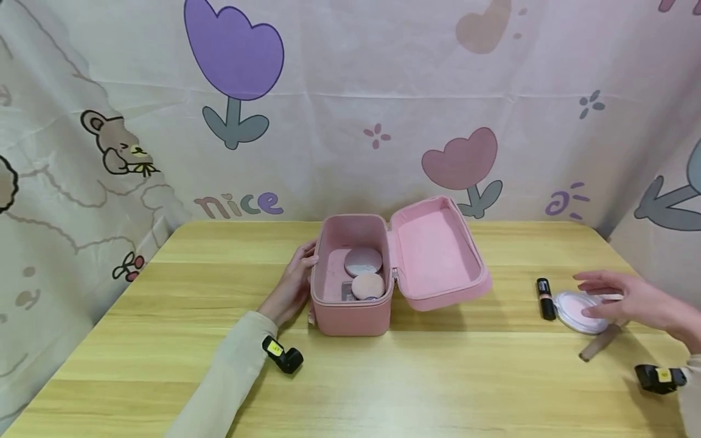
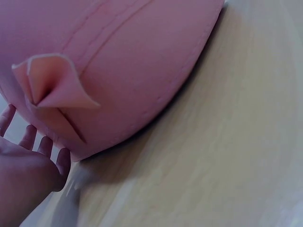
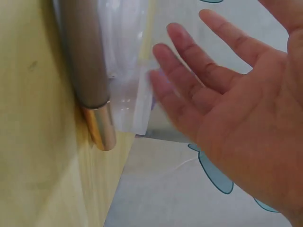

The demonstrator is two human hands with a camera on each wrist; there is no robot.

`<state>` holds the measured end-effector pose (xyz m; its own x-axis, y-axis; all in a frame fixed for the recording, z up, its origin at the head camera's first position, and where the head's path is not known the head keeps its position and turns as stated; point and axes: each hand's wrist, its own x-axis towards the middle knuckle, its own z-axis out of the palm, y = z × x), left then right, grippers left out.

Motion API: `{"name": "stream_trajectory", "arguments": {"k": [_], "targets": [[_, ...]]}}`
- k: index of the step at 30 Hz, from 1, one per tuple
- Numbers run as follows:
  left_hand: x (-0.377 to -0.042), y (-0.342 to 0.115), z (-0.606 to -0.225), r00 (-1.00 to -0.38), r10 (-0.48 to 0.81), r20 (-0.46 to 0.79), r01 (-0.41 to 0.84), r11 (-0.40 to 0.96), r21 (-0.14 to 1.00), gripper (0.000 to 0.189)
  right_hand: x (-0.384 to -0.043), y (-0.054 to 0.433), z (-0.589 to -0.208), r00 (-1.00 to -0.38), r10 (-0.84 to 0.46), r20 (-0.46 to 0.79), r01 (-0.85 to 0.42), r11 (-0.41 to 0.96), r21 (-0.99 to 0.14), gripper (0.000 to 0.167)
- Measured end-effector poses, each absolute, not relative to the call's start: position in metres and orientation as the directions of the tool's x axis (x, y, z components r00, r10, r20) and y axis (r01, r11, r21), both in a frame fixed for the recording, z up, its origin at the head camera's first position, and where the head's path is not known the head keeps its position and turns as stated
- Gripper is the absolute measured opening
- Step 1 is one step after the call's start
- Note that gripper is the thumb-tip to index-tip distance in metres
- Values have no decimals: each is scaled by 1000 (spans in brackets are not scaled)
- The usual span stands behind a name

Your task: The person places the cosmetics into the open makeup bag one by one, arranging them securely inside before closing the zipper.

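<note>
A pink cosmetic case stands on the table with its lid folded open to the right. My left hand rests against the case's left side, fingers extended; the left wrist view has these fingers beside a pink bow. Inside the case lie a silvery round disc and a beige round piece. Over at the right, my right hand hovers above a white-rimmed round item with a pink centre. Its fingers are spread and hold nothing, as the right wrist view confirms.
A black lipstick-like tube lies left of the white-rimmed item. A brown tube with a gold end is below the right hand. A patterned cloth hangs behind the wooden table.
</note>
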<state>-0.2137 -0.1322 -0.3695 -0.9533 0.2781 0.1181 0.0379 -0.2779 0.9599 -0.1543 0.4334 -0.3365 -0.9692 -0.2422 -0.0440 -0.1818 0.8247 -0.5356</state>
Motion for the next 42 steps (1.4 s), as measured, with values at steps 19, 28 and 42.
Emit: {"name": "stream_trajectory", "arguments": {"k": [19,28,42], "targets": [[-215,-129,-369,-953,271,133,52,-287,957,61,-160,417,-342,-946,-300,-122,-233,892,-387,89],[-215,-128,-369,-954,274,123,41,-287,957,60,-160,416,-345,-965,-241,-104,-193,920,-341,93],[-214,-131,-370,-959,264,106,31,-273,962,60,-161,409,-339,-980,-192,-54,-165,930,-328,77]]}}
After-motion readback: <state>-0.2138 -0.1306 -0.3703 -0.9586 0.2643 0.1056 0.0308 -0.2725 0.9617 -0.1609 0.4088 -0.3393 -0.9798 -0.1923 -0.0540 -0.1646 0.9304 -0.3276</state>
